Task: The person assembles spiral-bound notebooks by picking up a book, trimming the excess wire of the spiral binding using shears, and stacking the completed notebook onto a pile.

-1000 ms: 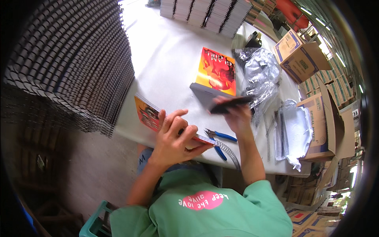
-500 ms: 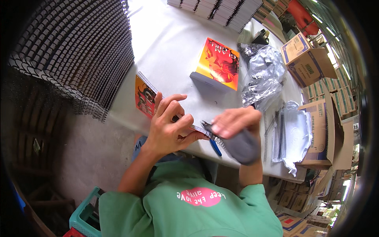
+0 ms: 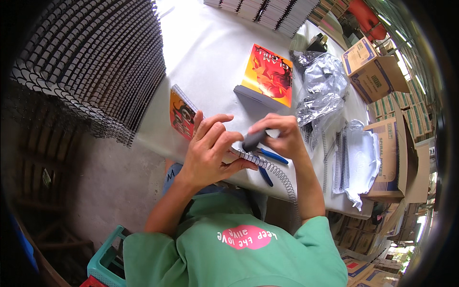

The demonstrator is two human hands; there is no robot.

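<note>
My left hand [image 3: 208,148] is closed around a notebook [image 3: 182,116] with a red, orange and black cover, its punched edge facing up. A clear-grey spiral coil [image 3: 279,174] sits partly along that edge; its loose end trails toward my right forearm. Bent around a dark grey, rounded object [image 3: 254,139], my right hand [image 3: 283,136] keeps it against or just above the coil near my left fingertips; its exact kind does not show. Beneath lie blue-handled pliers [image 3: 273,156], jaws hidden.
Ahead stands a stack of red and yellow notebooks [image 3: 267,76]. Tall piles of coil-bound books [image 3: 95,62] rise at left, more [image 3: 263,12] at the back. To the right are crumpled plastic [image 3: 322,81], spare coils [image 3: 342,160] on white wrapping and open cardboard boxes [image 3: 385,155].
My right hand has moved up and away from me, turning the grey object, which uncovers the coil's loose length and more of the pliers. My left hand keeps its hold on the notebook.
</note>
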